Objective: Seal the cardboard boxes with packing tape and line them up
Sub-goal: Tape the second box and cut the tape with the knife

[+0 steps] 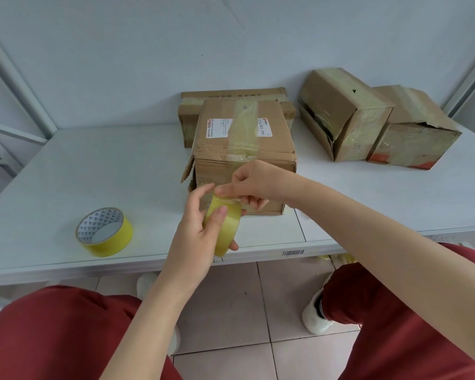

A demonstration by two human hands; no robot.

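My left hand (200, 229) grips a roll of yellowish clear packing tape (225, 229) just above the table's front edge. At the top of the roll, my right hand (254, 185) pinches the tape's loose end. Right behind my hands stands a cardboard box (244, 141) with a white label, old tape across its top and a side flap open at the left. A flatter box (233, 95) sits behind it against the wall. Two taped boxes, one tilted (343, 111) and one beside it (414, 133), stand at the back right.
A second yellow tape roll (104, 231) lies flat on the white table (93, 165) at the front left. A wall stands close behind the table. My knees in red trousers are below the table edge, over a tiled floor.
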